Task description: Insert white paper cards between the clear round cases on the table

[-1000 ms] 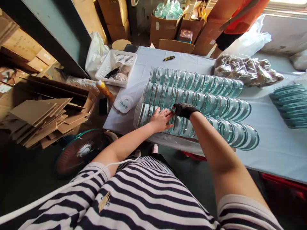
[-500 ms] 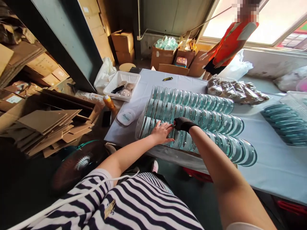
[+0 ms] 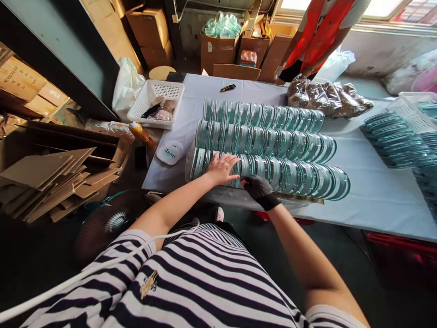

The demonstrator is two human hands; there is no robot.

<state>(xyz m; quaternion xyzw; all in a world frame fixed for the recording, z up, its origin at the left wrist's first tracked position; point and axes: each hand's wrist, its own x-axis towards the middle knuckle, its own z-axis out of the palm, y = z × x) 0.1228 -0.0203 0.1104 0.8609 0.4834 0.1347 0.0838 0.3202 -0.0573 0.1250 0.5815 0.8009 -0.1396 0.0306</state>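
Fingers (image 3: 228, 160) of bare left hand (image 3: 221, 169) spread flat on nearest row of round clear glass discs (image 3: 273, 169); gloved right hand (image 3: 258, 187) at 5 o'clock curled against row's edge. Likely fragile, slippery; hold rims.

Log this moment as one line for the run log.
left hand: flat on near row of glass discs | right hand: gloved, at the row's near edge | table: three rows

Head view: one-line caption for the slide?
Bare left hand and black-gloved right hand rest on the nearest row of glass discs, three rows on a white-clothed table.

Glass discs (image 3: 290, 175) overlapped in row
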